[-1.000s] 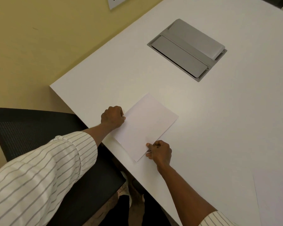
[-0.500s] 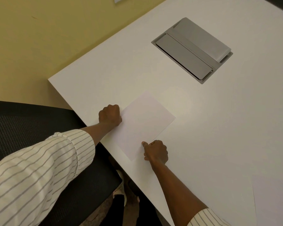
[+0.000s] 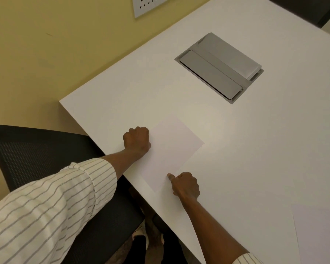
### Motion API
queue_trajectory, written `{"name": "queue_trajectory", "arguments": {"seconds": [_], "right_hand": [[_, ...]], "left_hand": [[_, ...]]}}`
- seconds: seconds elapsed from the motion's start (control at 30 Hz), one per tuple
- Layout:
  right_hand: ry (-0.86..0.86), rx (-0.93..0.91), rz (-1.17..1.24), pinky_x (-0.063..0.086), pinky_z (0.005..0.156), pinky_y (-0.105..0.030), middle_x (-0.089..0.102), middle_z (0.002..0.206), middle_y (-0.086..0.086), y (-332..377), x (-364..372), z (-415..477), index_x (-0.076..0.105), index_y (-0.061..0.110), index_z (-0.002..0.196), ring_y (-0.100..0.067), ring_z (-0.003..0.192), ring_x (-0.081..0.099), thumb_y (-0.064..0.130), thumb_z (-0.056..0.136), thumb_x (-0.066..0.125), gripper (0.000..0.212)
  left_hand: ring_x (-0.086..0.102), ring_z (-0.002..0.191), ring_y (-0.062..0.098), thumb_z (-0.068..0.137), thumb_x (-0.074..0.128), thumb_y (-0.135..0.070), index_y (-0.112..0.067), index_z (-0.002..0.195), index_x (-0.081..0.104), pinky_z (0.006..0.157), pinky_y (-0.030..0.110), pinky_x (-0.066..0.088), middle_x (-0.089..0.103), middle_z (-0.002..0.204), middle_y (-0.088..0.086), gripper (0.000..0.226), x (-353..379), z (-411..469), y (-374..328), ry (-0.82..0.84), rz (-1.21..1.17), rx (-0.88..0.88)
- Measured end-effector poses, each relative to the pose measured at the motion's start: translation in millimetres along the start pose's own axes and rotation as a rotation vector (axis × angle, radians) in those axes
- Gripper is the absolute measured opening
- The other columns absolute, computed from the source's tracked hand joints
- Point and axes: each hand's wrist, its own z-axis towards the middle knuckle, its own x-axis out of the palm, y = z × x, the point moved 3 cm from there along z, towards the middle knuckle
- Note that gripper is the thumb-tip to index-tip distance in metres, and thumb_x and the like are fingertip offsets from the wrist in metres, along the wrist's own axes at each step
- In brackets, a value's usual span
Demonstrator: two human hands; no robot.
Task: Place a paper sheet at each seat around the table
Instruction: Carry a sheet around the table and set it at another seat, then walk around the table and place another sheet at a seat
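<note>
Sheet (image 3: 171,151) flat on tabletop (image 3: 255,149), centre frame, at seat with black chair (image 3: 36,149). My left hand (image 3: 136,140) fisted at sheet's left edge; right hand (image 3: 185,185) curled, thumb on near edge. Judging squaring step nearly done. Next: lift both hands clear, move to next seat. Second sheet (image 3: 318,235) lower right.

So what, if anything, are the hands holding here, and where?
Nothing is lifted. The paper sheet lies flat; the left hand rests curled at its left edge, and the right hand touches its near right edge.
</note>
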Motion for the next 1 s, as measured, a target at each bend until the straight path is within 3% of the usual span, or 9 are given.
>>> {"name": "queue_trajectory", "arguments": {"seconds": [0.1, 0.23, 0.3, 0.43, 0.5, 0.6, 1.0], "right_hand": [[0.012, 0.001, -0.015, 0.058, 0.084, -0.036, 0.078, 0.097, -0.002, -12.6, -7.2, -15.2, 0.072, 0.017, 0.1, -0.024, 0.093, 0.075, 0.063, 0.092, 0.069, 0.047], [-0.027, 0.012, 0.012, 0.054, 0.076, -0.033, 0.074, 0.091, 0.006, -35.7, -18.0, -44.0, 0.068, 0.024, 0.089, -0.018, 0.086, 0.071, 0.058, 0.091, 0.071, 0.034], [-0.074, 0.008, 0.056, 0.052, 0.071, -0.031, 0.072, 0.085, 0.009, -47.5, -22.2, -61.5, 0.069, 0.027, 0.085, -0.012, 0.079, 0.068, 0.057, 0.092, 0.073, 0.031], [-0.099, -0.046, 0.228, 0.065, 0.083, -0.04, 0.078, 0.085, 0.007, -68.2, -23.8, -96.0, 0.073, 0.026, 0.087, -0.016, 0.081, 0.076, 0.045, 0.094, 0.076, 0.02], [-0.118, -0.087, 0.322, 0.066, 0.085, -0.043, 0.08, 0.084, 0.006, -78.7, -24.6, -114.4, 0.075, 0.026, 0.088, -0.016, 0.082, 0.077, 0.039, 0.094, 0.078, 0.015], [-0.197, -0.082, 0.439, 0.066, 0.084, -0.044, 0.08, 0.079, 0.006, -100.2, -28.5, -142.1, 0.077, 0.027, 0.086, -0.013, 0.076, 0.077, 0.034, 0.094, 0.079, 0.011], [-0.314, 0.028, 0.588, 0.069, 0.083, -0.041, 0.081, 0.079, 0.002, -201.6, -11.6, -229.7, 0.078, 0.022, 0.091, -0.014, 0.074, 0.079, 0.025, 0.099, 0.077, 0.008]], "left_hand": [[0.073, 0.103, 0.029, 0.096, 0.067, -0.032, -0.018, 0.103, 0.071, 0.072, 0.032, 0.041, 0.063, 0.094, 0.003, 0.016, -12.6, -14.2, -12.3, 0.043, -0.004, 0.018], [0.074, 0.104, 0.029, 0.095, 0.067, -0.037, -0.021, 0.091, 0.063, 0.073, 0.033, 0.043, 0.071, 0.105, 0.003, 0.017, -23.6, -37.9, -26.0, 0.055, -0.01, 0.102], [0.074, 0.104, 0.03, 0.096, 0.068, -0.042, -0.02, 0.098, 0.067, 0.073, 0.034, 0.044, 0.072, 0.108, 0.004, 0.022, -26.2, -52.5, -32.2, 0.065, -0.021, 0.144], [0.073, 0.105, 0.031, 0.094, 0.068, -0.046, -0.021, 0.093, 0.059, 0.073, 0.034, 0.044, 0.072, 0.11, 0.004, 0.026, -23.6, -86.2, -44.3, 0.108, -0.08, 0.195], [0.072, 0.107, 0.031, 0.094, 0.068, -0.048, -0.019, 0.101, 0.064, 0.073, 0.035, 0.044, 0.072, 0.113, 0.005, 0.03, -21.1, -104.8, -53.5, 0.139, -0.103, 0.241], [0.071, 0.108, 0.031, 0.094, 0.069, -0.051, -0.016, 0.113, 0.067, 0.074, 0.035, 0.045, 0.071, 0.115, 0.005, 0.04, -18.4, -137.2, -66.3, 0.171, -0.089, 0.308], [0.07, 0.107, 0.029, 0.093, 0.067, -0.056, -0.016, 0.117, 0.064, 0.077, 0.035, 0.049, 0.069, 0.115, 0.005, 0.047, 15.3, -262.8, -81.2, 0.34, -0.024, 0.502]]}}
